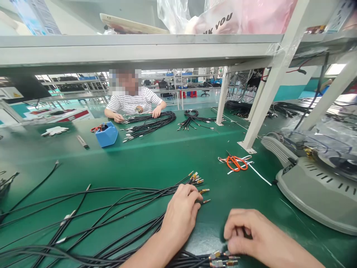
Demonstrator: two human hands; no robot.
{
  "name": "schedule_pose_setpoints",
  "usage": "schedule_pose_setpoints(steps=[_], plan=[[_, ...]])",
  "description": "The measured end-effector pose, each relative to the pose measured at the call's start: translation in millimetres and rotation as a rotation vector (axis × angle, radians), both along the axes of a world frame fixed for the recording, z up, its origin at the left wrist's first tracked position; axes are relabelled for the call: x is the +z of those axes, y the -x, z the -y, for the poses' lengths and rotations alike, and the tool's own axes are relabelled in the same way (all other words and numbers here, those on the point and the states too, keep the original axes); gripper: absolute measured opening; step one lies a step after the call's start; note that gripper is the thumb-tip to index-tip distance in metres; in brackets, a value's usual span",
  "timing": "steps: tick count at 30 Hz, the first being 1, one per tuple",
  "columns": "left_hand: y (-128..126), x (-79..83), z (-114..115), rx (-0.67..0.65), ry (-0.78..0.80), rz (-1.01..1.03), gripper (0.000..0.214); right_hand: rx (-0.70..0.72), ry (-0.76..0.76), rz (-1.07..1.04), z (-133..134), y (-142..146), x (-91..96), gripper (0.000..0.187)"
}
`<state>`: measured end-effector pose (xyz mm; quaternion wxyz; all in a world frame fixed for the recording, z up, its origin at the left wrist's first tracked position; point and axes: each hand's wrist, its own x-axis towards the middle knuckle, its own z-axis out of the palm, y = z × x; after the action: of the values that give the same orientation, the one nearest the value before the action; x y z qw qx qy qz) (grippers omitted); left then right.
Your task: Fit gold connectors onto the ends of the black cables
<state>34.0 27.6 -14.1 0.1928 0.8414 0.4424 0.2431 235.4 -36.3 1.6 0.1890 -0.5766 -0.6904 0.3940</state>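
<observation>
My left hand (pixel 181 214) lies on a fan of black cables (pixel 117 201) on the green table, its fingers curled down over the cable ends just behind the gold connectors (pixel 199 182). My right hand (pixel 251 234) is curled shut at the near edge, its fingertips pinching a second cluster of gold and silver connectors (pixel 221 259). More black cable loops run off to the lower left.
Orange scissors (pixel 236 163) lie on white strips beyond my hands. A grey machine (pixel 312 186) under plastic stands at right, white shelf posts (pixel 262 100) behind it. Across the table a person in a striped shirt (pixel 134 102) handles cable bundles (pixel 150 124); a blue box (pixel 106 134) sits nearby.
</observation>
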Motion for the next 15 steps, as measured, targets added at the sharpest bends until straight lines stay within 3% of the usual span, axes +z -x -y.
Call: schedule_pose_setpoints(steps=[4, 7, 12, 15], plan=[[-3, 3.4, 8, -0.121, -0.031, 0.068, 0.017, 0.035, -0.006, 0.139, 4, 1, -0.6, 0.014], [-7, 12.0, 16, -0.183, 0.136, 0.1, 0.018, -0.027, -0.085, 0.098, -1, 2, -2.1, 0.017], [-11, 12.2, 18, -0.223, 0.467, 0.117, 0.023, -0.186, -0.202, -0.074, -9, 6, -5.0, 0.022], [-10, 7.7, 12, -0.167, 0.457, 0.163, 0.026, -0.419, -0.223, -0.427, -14, 3, -6.0, 0.021]])
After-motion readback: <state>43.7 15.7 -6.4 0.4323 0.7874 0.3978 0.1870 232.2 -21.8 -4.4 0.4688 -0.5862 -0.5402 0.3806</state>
